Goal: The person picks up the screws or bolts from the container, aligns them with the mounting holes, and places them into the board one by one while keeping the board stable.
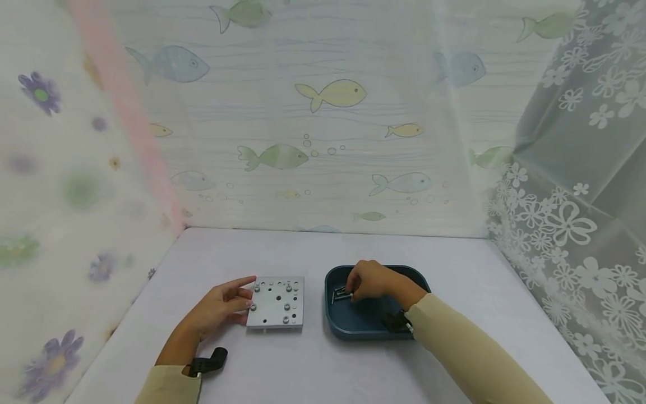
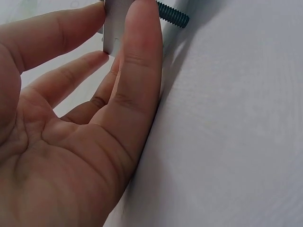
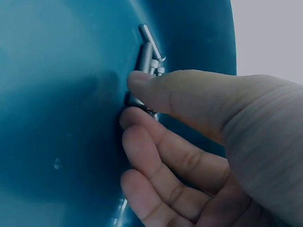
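Observation:
In the head view, my left hand (image 1: 217,307) holds the left edge of a square silver metal plate (image 1: 270,311) with several holes. Several socket head screws stand in the plate, and a threaded screw end (image 2: 174,15) sticks out beneath it in the left wrist view. My right hand (image 1: 372,279) reaches into a dark blue tray (image 1: 348,335). Its thumb and forefinger pinch a silver screw (image 3: 135,100), partly hidden by the fingertips. Further loose screws (image 3: 150,41) lie beside the thumb against the tray's wall.
Both tray and plate are on a white-covered table (image 1: 272,365), with the tray to the right of the plate. A fish-patterned curtain (image 1: 333,207) hangs behind the table, and flowered curtains border both sides. Dark straps circle both wrists.

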Motion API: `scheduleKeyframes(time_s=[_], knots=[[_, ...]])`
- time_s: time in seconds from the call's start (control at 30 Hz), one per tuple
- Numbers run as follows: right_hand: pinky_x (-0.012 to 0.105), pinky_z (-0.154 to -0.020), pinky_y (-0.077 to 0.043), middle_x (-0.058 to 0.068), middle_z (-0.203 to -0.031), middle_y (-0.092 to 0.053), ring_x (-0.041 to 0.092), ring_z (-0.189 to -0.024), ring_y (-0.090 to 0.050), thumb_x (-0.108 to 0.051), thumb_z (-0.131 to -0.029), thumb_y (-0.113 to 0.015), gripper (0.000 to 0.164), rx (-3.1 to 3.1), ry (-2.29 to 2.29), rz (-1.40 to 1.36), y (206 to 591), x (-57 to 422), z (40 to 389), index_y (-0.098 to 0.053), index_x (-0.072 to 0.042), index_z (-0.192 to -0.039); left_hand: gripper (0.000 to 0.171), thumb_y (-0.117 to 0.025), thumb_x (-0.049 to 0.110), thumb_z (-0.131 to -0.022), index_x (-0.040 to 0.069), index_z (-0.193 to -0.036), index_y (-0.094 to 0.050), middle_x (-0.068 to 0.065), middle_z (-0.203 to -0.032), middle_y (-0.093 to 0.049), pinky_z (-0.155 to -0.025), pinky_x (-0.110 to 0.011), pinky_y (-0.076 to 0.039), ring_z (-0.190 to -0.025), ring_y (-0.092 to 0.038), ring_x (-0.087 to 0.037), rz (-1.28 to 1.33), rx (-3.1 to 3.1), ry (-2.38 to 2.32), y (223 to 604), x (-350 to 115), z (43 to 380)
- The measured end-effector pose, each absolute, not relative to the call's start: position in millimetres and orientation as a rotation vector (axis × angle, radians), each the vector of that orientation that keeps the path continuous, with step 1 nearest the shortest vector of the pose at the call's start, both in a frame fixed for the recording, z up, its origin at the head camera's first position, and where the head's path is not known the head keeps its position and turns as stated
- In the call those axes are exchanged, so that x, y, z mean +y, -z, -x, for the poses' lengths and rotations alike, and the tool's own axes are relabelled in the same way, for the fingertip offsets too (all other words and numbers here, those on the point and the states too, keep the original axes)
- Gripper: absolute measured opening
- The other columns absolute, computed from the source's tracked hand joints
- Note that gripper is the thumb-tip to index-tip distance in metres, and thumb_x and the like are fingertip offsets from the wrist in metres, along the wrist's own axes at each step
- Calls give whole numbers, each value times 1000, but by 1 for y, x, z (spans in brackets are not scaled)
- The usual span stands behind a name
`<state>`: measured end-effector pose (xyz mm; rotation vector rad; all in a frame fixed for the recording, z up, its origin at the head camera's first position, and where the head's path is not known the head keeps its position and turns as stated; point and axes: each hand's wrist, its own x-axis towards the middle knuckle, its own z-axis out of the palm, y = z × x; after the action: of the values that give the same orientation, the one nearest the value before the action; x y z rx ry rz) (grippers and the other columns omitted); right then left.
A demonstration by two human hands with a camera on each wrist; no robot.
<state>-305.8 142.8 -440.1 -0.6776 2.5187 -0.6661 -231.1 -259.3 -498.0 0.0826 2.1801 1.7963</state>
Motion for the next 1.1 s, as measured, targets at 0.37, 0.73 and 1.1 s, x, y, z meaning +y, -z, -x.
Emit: scheduleKeyframes(time_s=[0.37, 0.73, 1.1], knots=[[34, -75, -60, -5, -88, -72, 13, -81, -66, -9, -82, -87, 12, 2600, 572, 556, 436, 139, 300, -80, -14, -91, 72, -77, 18, -93, 18, -158, -44, -21, -131, -55, -84, -42, -64, -108, -64, -27, -90, 2169, -1798, 500, -260, 231], [32, -68, -60, -4, -81, -72, 13, -75, -66, -10, -83, -86, 8, 2628, 523, 571, 437, 140, 301, -80, -15, -82, 72, -78, 18, -92, 18, -157, -46, -20, -130, -55, -85, -40, -64, -108, -63, -27, -80, 2166, -1814, 500, -260, 229], [29, -64, -55, -6, -75, -70, 13, -70, -64, -13, -89, -81, 13, 2603, 639, 607, 435, 142, 301, -77, -18, -77, 72, -78, 19, -92, 19, -157, -46, -21, -130, -56, -85, -39, -64, -108, -64, -27, -87, 2168, -1822, 501, -260, 230]])
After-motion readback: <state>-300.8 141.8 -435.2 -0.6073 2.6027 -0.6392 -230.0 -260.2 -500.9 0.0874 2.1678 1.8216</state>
